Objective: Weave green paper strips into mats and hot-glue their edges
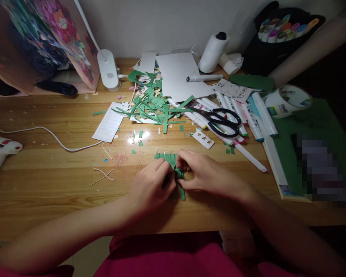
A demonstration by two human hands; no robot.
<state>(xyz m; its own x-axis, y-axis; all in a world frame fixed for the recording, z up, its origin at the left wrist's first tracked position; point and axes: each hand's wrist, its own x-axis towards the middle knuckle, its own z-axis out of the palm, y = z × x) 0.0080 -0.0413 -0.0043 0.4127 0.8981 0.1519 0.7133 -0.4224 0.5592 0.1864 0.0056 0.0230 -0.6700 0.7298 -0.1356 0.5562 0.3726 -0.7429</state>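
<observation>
Close to the front of the wooden table, my left hand [155, 179] and my right hand [200, 169] meet over a piece of green paper [167, 157] marked or cut into narrow strips. The fingers of both hands are pinched on it, and the left fingertips are partly hidden. A loose green strip [182, 193] hangs down below the fingers toward me. Beyond my hands lie black-handled scissors [226, 122], their blades resting among green paper scraps [152, 102]. A small white card with star-shaped holes [203, 139] lies just past my right hand.
Several markers [249, 156] lie scattered at the right beside a white tape roll [288, 100] and a green board [305, 119]. White paper [175, 73], a thread spool [213, 52] and a lamp base [109, 69] stand or lie at the back. A white cable [60, 142] crosses the left side.
</observation>
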